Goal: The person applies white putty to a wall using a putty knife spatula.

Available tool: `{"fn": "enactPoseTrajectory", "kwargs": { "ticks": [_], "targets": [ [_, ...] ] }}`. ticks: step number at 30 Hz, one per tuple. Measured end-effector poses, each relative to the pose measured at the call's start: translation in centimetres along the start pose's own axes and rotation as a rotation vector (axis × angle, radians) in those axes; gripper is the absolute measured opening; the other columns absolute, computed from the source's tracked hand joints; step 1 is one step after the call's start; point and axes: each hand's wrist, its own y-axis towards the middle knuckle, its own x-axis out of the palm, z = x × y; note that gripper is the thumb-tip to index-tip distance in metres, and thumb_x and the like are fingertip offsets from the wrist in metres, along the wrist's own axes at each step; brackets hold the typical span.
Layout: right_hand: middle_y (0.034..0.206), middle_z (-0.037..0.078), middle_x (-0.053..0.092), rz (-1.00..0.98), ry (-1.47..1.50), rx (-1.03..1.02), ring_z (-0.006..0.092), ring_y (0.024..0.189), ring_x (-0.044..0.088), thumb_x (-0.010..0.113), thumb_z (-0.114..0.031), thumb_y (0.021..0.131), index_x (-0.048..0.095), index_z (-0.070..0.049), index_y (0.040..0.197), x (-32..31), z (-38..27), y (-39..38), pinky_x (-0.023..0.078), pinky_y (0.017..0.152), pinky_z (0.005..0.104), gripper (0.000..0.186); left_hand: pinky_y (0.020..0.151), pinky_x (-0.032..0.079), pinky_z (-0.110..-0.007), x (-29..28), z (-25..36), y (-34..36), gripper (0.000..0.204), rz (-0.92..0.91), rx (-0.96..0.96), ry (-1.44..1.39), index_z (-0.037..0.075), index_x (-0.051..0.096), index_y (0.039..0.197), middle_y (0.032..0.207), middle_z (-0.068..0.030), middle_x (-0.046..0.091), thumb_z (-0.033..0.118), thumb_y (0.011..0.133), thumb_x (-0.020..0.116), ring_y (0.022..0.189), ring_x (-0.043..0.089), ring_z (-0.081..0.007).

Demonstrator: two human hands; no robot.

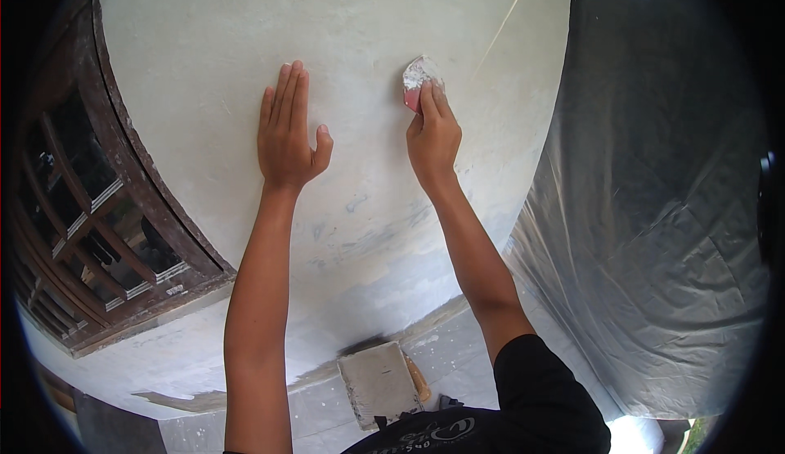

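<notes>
My left hand lies flat against the pale plastered wall, fingers straight up and thumb out, holding nothing. To its right, my right hand grips a small red scraper smeared with white paste at its top, held against the wall at about the same height. The wall below both hands shows grey patchy marks and whiter areas.
At left is a dark wooden window frame with glazed panes. Dark translucent plastic sheeting hangs at right. At the wall's foot, on paint-spotted floor tiles, lies a flat grey tray beside a tan object.
</notes>
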Motion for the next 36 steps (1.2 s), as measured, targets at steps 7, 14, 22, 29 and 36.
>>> {"fn": "enactPoseTrajectory", "kwargs": {
  "ticks": [7,14,22,29,36],
  "targets": [
    [0.100,0.015,0.072,-0.259,0.489,0.346,0.0220,0.090,0.069,0.062,0.005,0.088,0.068,0.006,0.113,-4.2,-4.7,-2.8,0.055,0.078,0.0305,0.026,0.121,0.023,-0.049,0.0,-0.3,-0.1,0.076,0.001,0.004,0.005,-0.002,0.035,0.151,0.157,-0.0147,0.040,0.018,0.079,0.046,0.148,0.033,-0.0295],
    [0.070,-0.001,0.061,-0.182,0.749,0.575,0.0067,0.058,0.051,0.061,0.000,0.093,0.070,0.006,0.100,-2.6,-3.2,1.2,0.038,0.053,0.0255,0.013,0.121,0.024,-0.045,-0.1,-0.4,-0.1,0.073,-0.003,-0.002,0.038,0.000,0.039,0.149,0.156,-0.0135,0.041,0.022,0.080,0.046,0.147,0.035,-0.0255],
    [0.138,0.028,0.054,-0.076,0.179,-0.214,0.0444,0.127,0.053,0.057,0.013,0.077,0.056,0.008,0.131,2.0,-4.6,-2.9,0.049,0.104,0.0460,0.053,0.121,0.023,-0.048,0.1,-0.1,0.0,0.070,0.015,0.000,-0.045,-0.002,0.038,0.149,0.155,-0.0151,0.042,0.019,0.083,0.042,0.147,0.035,-0.0290],
    [0.118,0.018,0.071,-0.182,0.674,0.173,0.0214,0.105,0.070,0.059,0.011,0.090,0.065,0.001,0.127,-2.6,-5.9,-6.3,0.054,0.087,0.0277,0.039,0.119,0.026,-0.048,-0.1,-0.9,-0.2,0.065,0.049,0.016,-0.062,-0.002,0.040,0.148,0.153,-0.0151,0.045,0.020,0.088,0.038,0.145,0.038,-0.0296],
    [0.132,0.025,0.060,0.014,0.354,0.018,0.0350,0.124,0.060,0.056,0.019,0.081,0.060,0.003,0.130,-0.8,-3.0,-1.6,0.053,0.099,0.0392,0.052,0.120,0.027,-0.045,-0.2,-0.6,-0.2,0.067,0.034,0.025,-0.019,-0.003,0.041,0.147,0.153,-0.0147,0.045,0.019,0.084,0.039,0.145,0.039,-0.0275]
  ]
}}
